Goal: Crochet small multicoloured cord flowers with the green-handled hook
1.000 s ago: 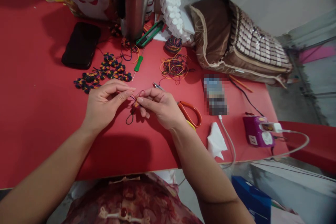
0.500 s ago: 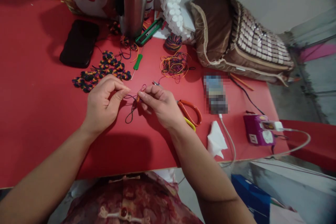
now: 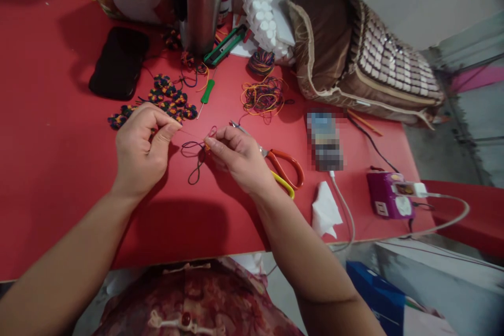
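Observation:
My left hand (image 3: pixel 144 149) pinches the end of a thin pink cord (image 3: pixel 191 134), which runs taut to my right hand (image 3: pixel 238 155). The thumb and forefinger of my right hand are closed on a small cord knot (image 3: pixel 207 147) with a bit of orange in it. Dark cord loops (image 3: pixel 193 170) dangle below and left of that knot. Beyond my left hand lies a heap of knotted dark, orange and pink cord pieces (image 3: pixel 171 98), partly hidden by it. Scissors (image 3: pixel 285 170) with orange and yellow handles lie under and beside my right hand.
Behind the hands are a green-handled hook tool (image 3: pixel 207 92), loose cord tangle (image 3: pixel 263 97), wound cord bundle (image 3: pixel 261 62) and green utility knife (image 3: pixel 225 47). A black case (image 3: pixel 119 63) lies left. Rightward are a phone (image 3: pixel 325 142), tissue (image 3: pixel 326 210), purple power adapter (image 3: pixel 388 194) and cushion (image 3: pixel 366 58).
My left hand has moved left and slightly up, drawing the pink cord out longer. My right hand stays nearly in place with the knot.

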Tool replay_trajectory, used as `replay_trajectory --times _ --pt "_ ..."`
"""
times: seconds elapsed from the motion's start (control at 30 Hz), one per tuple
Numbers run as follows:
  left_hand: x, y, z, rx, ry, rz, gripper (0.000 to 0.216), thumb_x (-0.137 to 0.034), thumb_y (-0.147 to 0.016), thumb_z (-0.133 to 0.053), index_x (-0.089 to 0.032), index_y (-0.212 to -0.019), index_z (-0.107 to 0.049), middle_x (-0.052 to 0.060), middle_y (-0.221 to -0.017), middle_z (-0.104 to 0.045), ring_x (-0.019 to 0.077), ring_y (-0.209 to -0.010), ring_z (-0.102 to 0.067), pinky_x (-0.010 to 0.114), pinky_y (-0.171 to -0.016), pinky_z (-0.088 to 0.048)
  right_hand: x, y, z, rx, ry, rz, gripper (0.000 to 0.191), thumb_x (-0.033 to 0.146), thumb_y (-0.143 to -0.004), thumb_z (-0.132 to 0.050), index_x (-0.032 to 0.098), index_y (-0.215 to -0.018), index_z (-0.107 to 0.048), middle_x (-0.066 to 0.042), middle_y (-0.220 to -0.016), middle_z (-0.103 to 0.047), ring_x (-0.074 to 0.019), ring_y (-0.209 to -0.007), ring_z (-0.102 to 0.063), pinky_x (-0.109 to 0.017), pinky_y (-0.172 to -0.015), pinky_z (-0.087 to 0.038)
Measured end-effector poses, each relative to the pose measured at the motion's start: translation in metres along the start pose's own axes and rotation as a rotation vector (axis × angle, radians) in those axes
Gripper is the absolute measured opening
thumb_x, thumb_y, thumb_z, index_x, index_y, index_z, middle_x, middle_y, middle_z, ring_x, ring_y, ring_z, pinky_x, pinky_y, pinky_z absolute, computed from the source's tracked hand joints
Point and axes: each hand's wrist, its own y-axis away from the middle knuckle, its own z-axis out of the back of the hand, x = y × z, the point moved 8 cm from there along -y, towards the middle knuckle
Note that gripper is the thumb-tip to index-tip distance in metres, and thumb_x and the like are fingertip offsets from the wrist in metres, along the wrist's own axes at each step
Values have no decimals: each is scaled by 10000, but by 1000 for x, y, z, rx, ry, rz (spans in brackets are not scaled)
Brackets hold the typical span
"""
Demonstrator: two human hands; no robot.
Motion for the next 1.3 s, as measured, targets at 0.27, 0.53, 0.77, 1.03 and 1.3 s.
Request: replay_trajectory --times 0.27,0.53,0.77,1.03,1.3 --pt "15 -2 -7 50 241 206 155 -353 -1121 -732 -261 -1026 -812 -14 -841 -735 124 -671 -643 323 -615 -508 3 0 9 -93 20 45 500 575 -834 -987 225 -820 -629 114 -585 -502 -61 -502 -384 -255 -484 -244" --pt "1 3 -19 212 130 41 151 -384 -1045 -876 -285 -1152 -838 42 -1117 -771 193 -902 -731 364 -750 -601 4 1 10 -97 54 36 518 604 -796 -1013 215 -822 -672 100 -612 -524 -75 -549 -388 -271 -496 -247" --pt "-15 8 -28 276 9 -143 181 -92 -1044 -742 -241 -1068 -842 30 -1022 -825 194 -943 -789 315 -836 -619 8 2 4 -38 51 60 495 583 -813 -1013 205 -847 -696 79 -680 -587 -75 -607 -465 -256 -508 -285" --pt "-13 10 -31 281 -8 -73 184 -138 -1038 -694 -240 -952 -820 27 -917 -811 194 -830 -758 314 -749 -589 2 1 -1 26 -181 -40 558 513 -681 -1112 187 -906 -720 95 -620 -643 -54 -475 -449 -237 -461 -311" --pt "-13 9 -36 399 -44 -68 175 -190 -1048 -654 -260 -976 -797 54 -947 -786 243 -890 -738 363 -800 -573 8 1 10 -55 119 66 481 597 -823 -996 233 -890 -690 73 -658 -607 -101 -578 -492 -269 -529 -365"
